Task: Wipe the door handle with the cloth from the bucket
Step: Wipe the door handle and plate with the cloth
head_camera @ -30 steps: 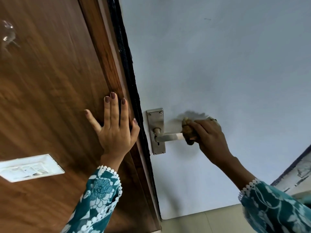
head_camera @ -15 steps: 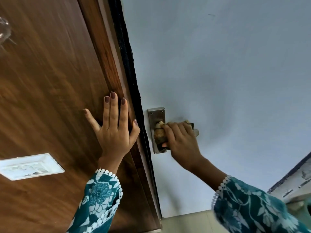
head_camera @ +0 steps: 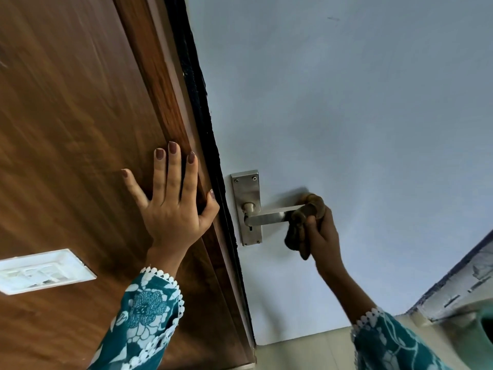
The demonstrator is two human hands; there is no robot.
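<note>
At the far left, low on the brown wood-grain panel [head_camera: 66, 116], sits a white switch plate [head_camera: 42, 271], blurred so that its switches cannot be made out. To its right the left hand [head_camera: 173, 206] lies flat against the wood, fingers spread and straight, holding nothing; the thumb hooks around the edge of the brown frame [head_camera: 170, 84]. Its sleeve [head_camera: 141, 324] is teal with a white floral print and a scalloped white trim at the cuff. A black strip [head_camera: 202, 116] runs along the frame's edge, and beyond it stands the pale blue-grey door [head_camera: 360, 116]. Near that edge of the door a steel backplate [head_camera: 246, 188] is screwed on, and the steel lever handle [head_camera: 269, 216] reaches out from it to the right. The handle's outer end is wrapped in a brown cloth [head_camera: 301, 228], which bunches over the tip and hangs a little below it. The right hand [head_camera: 324, 231] is closed around the cloth, gripping it and the end of the handle together from below. A second teal floral sleeve [head_camera: 386, 345] covers the forearm at the bottom right. At the lower right corner a white ledge [head_camera: 464, 292] and a teal rim [head_camera: 486, 329] are partly in view.
</note>
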